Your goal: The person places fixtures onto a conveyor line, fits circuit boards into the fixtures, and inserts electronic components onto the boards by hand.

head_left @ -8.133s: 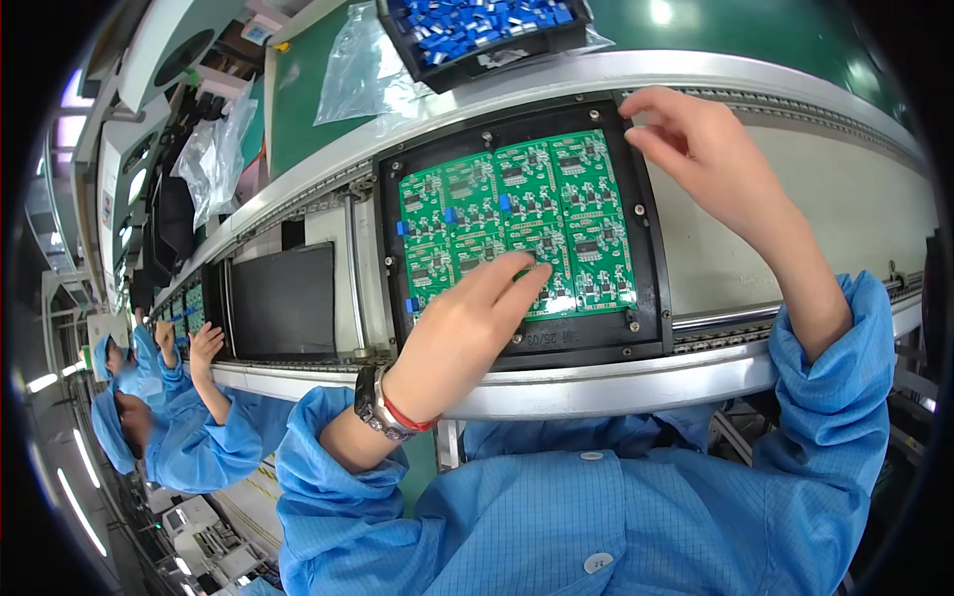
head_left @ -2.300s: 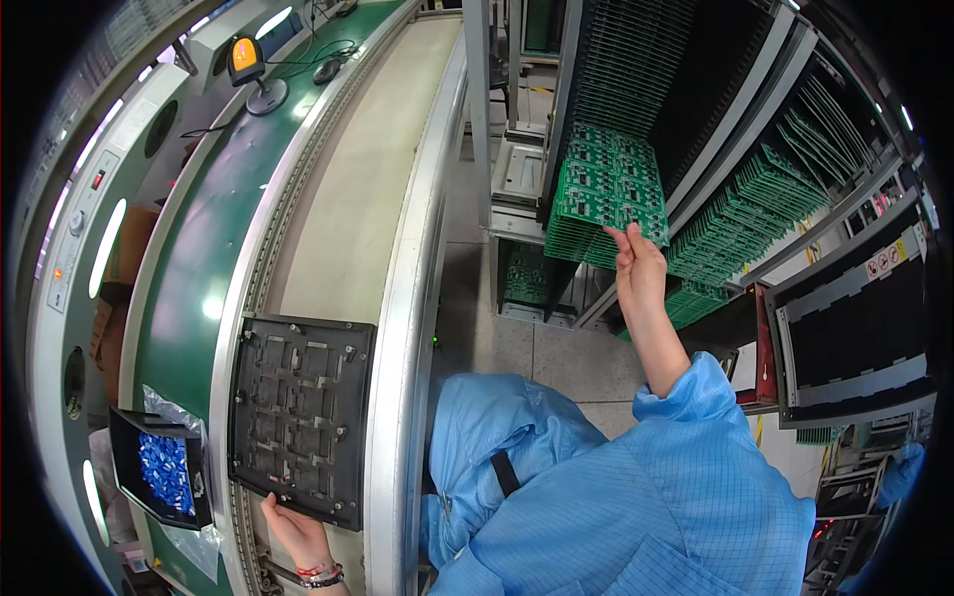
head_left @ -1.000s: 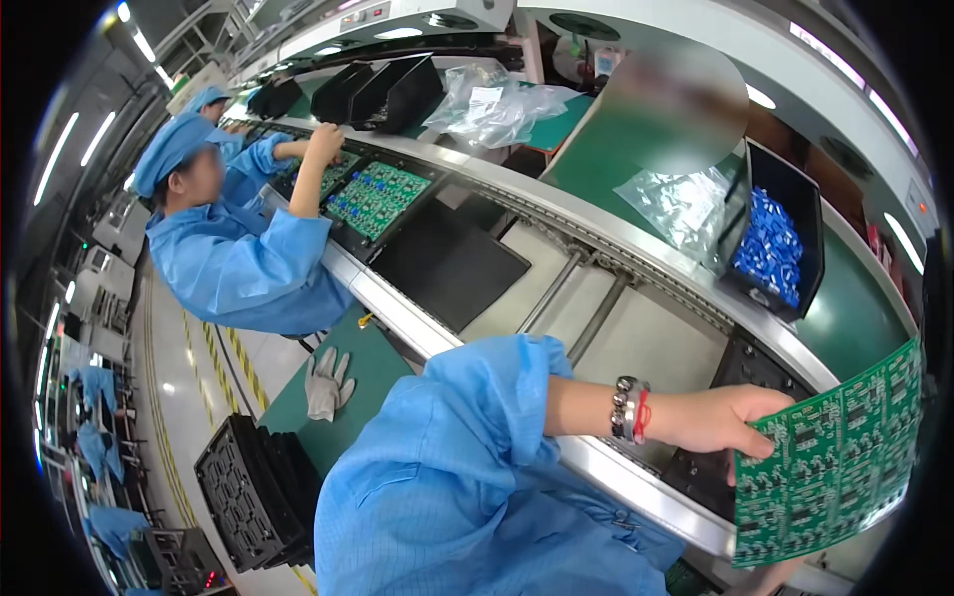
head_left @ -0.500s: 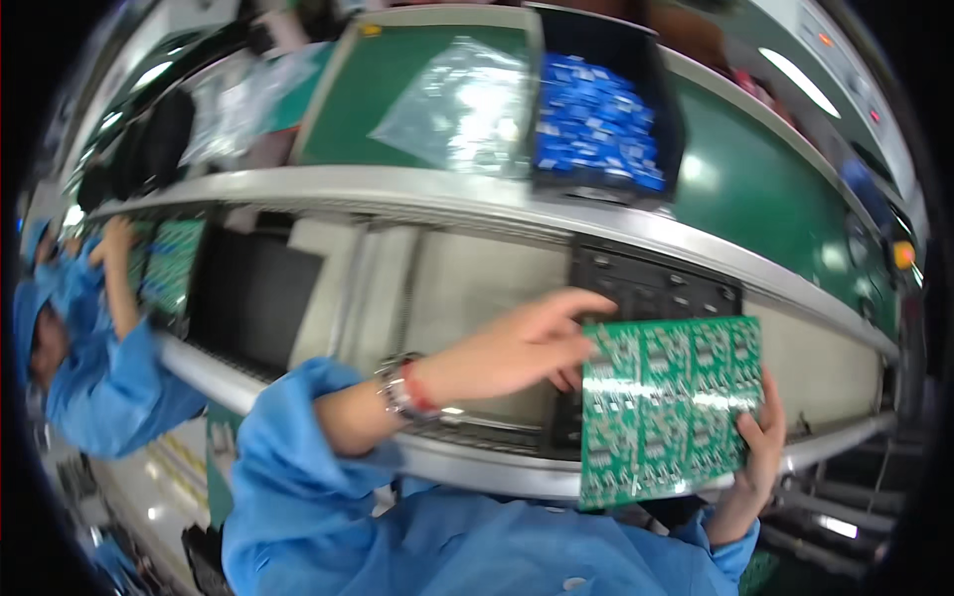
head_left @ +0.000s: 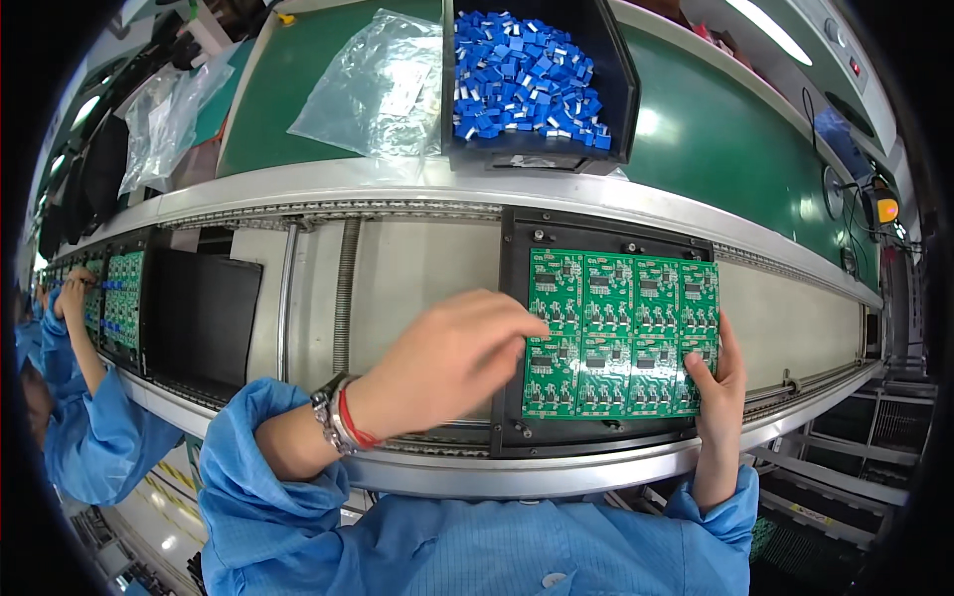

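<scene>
A green circuit board panel, divided into several repeated sections with small mounted parts, lies level over a black carrier frame on the conveyor. My right hand grips its right edge, thumb on top and fingers along the side. At the opposite edge my left hand has its fingers curled, the index fingertip touching the board's left side; the other fingertips are partly hidden. Whether the panel rests fully in the frame or slightly above it, I cannot tell.
Beyond the rail, a black bin holds many small blue components. A clear plastic bag lies on the green bench. Further left along the conveyor are a black plate, more boards and a co-worker's arm.
The board has moved up and left, from tilted near my body to lying over the carrier frame. My right hand came along with it; my left hand shifted left and curled its fingers.
</scene>
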`<state>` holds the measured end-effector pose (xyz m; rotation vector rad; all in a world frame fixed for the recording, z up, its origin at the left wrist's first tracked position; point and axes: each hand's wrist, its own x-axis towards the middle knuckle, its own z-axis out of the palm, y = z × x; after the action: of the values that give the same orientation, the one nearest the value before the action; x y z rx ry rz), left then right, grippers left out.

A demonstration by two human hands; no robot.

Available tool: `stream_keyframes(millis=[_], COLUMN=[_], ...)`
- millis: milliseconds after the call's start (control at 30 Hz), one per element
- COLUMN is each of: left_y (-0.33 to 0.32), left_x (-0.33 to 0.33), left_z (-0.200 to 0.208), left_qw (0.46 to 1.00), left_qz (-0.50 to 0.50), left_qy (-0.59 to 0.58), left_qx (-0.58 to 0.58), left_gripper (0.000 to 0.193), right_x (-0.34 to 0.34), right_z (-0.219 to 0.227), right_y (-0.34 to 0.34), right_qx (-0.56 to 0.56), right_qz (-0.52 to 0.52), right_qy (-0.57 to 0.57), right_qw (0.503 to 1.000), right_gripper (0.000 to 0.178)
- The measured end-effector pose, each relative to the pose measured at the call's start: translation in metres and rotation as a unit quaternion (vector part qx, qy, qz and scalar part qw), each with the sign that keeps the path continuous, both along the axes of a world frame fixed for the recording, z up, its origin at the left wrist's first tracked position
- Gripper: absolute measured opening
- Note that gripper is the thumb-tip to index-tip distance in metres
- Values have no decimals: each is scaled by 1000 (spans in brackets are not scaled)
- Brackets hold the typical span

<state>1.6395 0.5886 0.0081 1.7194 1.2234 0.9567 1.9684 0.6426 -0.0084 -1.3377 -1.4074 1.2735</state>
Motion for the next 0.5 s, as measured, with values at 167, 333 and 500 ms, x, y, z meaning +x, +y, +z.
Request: stream_keyframes(millis=[167, 333, 500], left_y=[-25, -29, -30], left_x=[25, 30, 29], left_z=[-3, -3, -2], left_qw=[956, 924, 920], left_qz=[-109, -154, -161], left_qy=[233, 324, 338], left_qx=[140, 133, 118], left_gripper=[46, 60, 60], right_x=[0, 3, -4], right_z=[4, 18, 39], right_y=[3, 1, 15], right_qx=[-43, 27, 156], right_qz=[46, 31, 18], right_qy=[-27, -243, -444], right_qw=[998, 969, 882], right_gripper=[67, 61, 25])
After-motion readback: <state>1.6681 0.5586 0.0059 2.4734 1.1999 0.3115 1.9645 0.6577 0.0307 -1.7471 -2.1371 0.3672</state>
